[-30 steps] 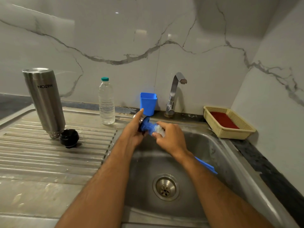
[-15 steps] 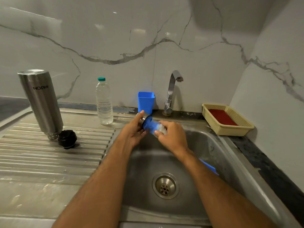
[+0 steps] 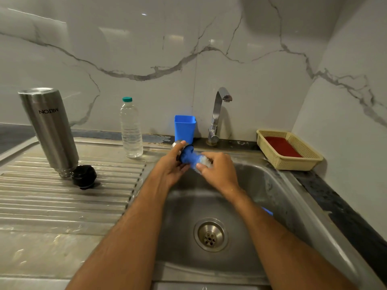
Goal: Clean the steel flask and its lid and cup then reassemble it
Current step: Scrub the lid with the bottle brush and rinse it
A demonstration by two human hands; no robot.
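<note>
Steel sink [image 3: 278,197] with ridged drainboard at left. Steel flask [image 3: 49,130] inverted on drainboard, black lid [image 3: 84,179] touching its mouth. Above basin: left hand [image 3: 172,167] curled round steel cup [image 3: 178,145]; right hand [image 3: 218,168] gripping blue brush [image 3: 189,156], bristles pushed into cup. Behind: water bottle [image 3: 130,130], blue container [image 3: 184,129], tap [image 3: 217,114], basket [image 3: 293,164].

Your left hand [image 3: 170,166] covers most of the steel cup [image 3: 177,145], so only a sliver of its rim shows. The blue brush [image 3: 189,156] is blurred where it enters the cup, and your right hand [image 3: 219,170] and forearm hide its handle. Both your forearms are cut off by the lower edge.
</note>
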